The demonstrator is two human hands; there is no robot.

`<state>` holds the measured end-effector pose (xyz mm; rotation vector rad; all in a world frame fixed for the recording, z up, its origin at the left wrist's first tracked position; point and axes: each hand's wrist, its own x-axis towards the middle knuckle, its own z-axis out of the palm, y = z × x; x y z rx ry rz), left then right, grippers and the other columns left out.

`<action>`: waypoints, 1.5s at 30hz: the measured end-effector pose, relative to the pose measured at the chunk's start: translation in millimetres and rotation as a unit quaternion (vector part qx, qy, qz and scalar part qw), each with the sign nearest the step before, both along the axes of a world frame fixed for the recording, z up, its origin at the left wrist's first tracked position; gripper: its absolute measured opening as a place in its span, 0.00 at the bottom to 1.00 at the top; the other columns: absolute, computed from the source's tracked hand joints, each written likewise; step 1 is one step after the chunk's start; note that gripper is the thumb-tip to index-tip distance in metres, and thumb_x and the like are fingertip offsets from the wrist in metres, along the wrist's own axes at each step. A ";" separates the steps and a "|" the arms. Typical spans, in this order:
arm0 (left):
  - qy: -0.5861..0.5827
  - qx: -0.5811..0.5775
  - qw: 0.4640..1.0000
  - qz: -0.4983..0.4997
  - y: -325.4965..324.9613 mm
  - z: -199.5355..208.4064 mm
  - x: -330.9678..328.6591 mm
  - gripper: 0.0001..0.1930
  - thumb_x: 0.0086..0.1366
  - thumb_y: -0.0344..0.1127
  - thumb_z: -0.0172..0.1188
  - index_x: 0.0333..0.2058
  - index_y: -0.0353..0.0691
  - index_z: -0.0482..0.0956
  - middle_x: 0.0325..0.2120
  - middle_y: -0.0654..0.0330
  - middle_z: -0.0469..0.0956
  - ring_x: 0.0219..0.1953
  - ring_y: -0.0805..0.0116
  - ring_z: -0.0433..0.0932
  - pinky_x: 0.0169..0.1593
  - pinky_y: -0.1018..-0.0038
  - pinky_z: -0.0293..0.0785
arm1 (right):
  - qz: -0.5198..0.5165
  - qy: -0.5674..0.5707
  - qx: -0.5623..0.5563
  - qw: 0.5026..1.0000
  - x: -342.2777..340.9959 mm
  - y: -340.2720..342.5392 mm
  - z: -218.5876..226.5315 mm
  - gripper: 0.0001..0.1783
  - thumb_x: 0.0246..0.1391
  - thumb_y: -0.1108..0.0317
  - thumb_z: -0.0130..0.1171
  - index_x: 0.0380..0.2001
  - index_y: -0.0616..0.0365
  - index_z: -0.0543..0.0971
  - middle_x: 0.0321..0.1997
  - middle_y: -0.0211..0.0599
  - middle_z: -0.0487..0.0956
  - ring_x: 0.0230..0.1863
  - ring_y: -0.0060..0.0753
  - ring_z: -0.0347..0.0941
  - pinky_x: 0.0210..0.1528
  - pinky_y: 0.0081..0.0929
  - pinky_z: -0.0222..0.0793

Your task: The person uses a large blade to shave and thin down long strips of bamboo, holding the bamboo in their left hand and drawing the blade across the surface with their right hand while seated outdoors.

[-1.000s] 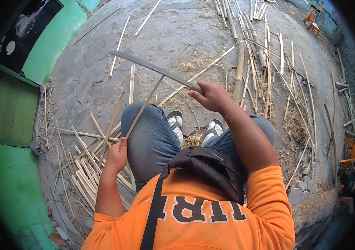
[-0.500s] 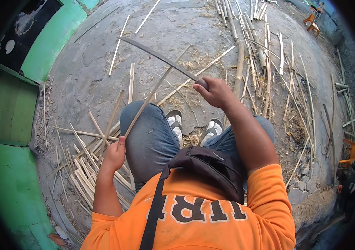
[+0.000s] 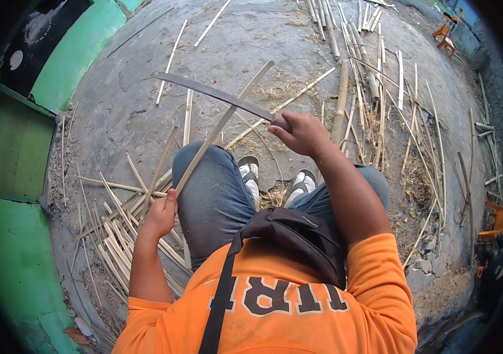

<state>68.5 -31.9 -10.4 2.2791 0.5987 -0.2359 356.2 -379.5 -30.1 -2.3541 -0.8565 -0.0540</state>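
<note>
My right hand (image 3: pixel 303 133) is closed round the dark handle of a machete (image 3: pixel 216 94), whose long grey blade points to the far left. Beside my left knee, my left hand (image 3: pixel 161 216) grips the near end of a bamboo strip (image 3: pixel 209 141). This strip slants away over the knee toward the far right. Blade and strip cross in front of me, the blade lying over the strip; whether they touch I cannot tell. A heap of split bamboo strips (image 3: pixel 118 248) lies on the ground next to my left forearm.
Bamboo poles (image 3: pixel 341 94) and long split pieces (image 3: pixel 401 79) are strewn over the grey concrete ground (image 3: pixel 127 100) at the right. A green wall (image 3: pixel 12 265) runs along the left. Orange chairs (image 3: pixel 495 221) stand at the right edge. My feet (image 3: pixel 250 180) are in sandals.
The machete has swung slightly, its tip going left and nearer to me. The bamboo strip has turned so that more of its flat face shows. My left hand has barely moved.
</note>
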 end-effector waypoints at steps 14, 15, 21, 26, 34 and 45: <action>-0.003 0.100 0.995 -0.001 -26.9 14.5 2.4 0.39 0.82 0.62 0.35 0.41 0.28 0.82 0.28 0.36 0.80 0.37 0.30 0.81 0.41 0.51 0.75 | -0.028 -0.005 -0.006 1.000 3.3 -9.7 11.0 0.27 0.64 0.40 0.62 0.36 0.56 0.80 0.30 0.53 0.81 0.36 0.62 0.80 0.37 0.53 0.73; -0.005 0.108 0.994 0.002 -27.2 13.8 0.5 0.39 0.82 0.62 0.35 0.41 0.28 0.82 0.28 0.36 0.80 0.38 0.30 0.81 0.41 0.51 0.75 | -0.027 -0.004 -0.005 1.000 0.6 -6.9 12.3 0.27 0.64 0.40 0.62 0.36 0.56 0.80 0.30 0.53 0.81 0.36 0.62 0.80 0.37 0.53 0.73; -0.030 0.099 0.994 0.021 -33.4 12.5 -2.5 0.38 0.82 0.62 0.35 0.40 0.28 0.81 0.29 0.34 0.80 0.38 0.28 0.80 0.42 0.50 0.75 | 0.034 -0.020 -0.032 0.999 -14.3 3.9 22.2 0.27 0.65 0.39 0.60 0.38 0.56 0.78 0.30 0.53 0.81 0.36 0.64 0.80 0.38 0.54 0.73; -0.035 0.112 0.993 0.008 -29.7 10.3 -0.2 0.38 0.82 0.63 0.35 0.40 0.30 0.82 0.31 0.34 0.81 0.40 0.27 0.79 0.43 0.48 0.74 | -0.022 0.006 0.001 1.000 11.2 -8.5 7.3 0.31 0.64 0.32 0.57 0.40 0.53 0.81 0.33 0.52 0.84 0.39 0.63 0.82 0.41 0.55 0.76; -0.070 0.122 0.990 0.010 -29.6 0.1 -3.8 0.38 0.81 0.63 0.36 0.41 0.31 0.82 0.32 0.33 0.81 0.41 0.26 0.79 0.43 0.46 0.74 | 0.022 -0.028 -0.028 0.999 -8.5 0.1 6.2 0.31 0.63 0.32 0.58 0.36 0.53 0.78 0.31 0.50 0.84 0.37 0.63 0.82 0.39 0.56 0.75; -0.065 0.130 0.989 0.002 -34.8 8.1 0.1 0.36 0.82 0.61 0.37 0.40 0.30 0.82 0.31 0.34 0.81 0.39 0.28 0.80 0.42 0.50 0.75 | -0.072 0.004 0.042 0.997 14.6 -16.8 0.0 0.29 0.63 0.34 0.60 0.37 0.52 0.80 0.32 0.50 0.84 0.37 0.61 0.83 0.40 0.53 0.77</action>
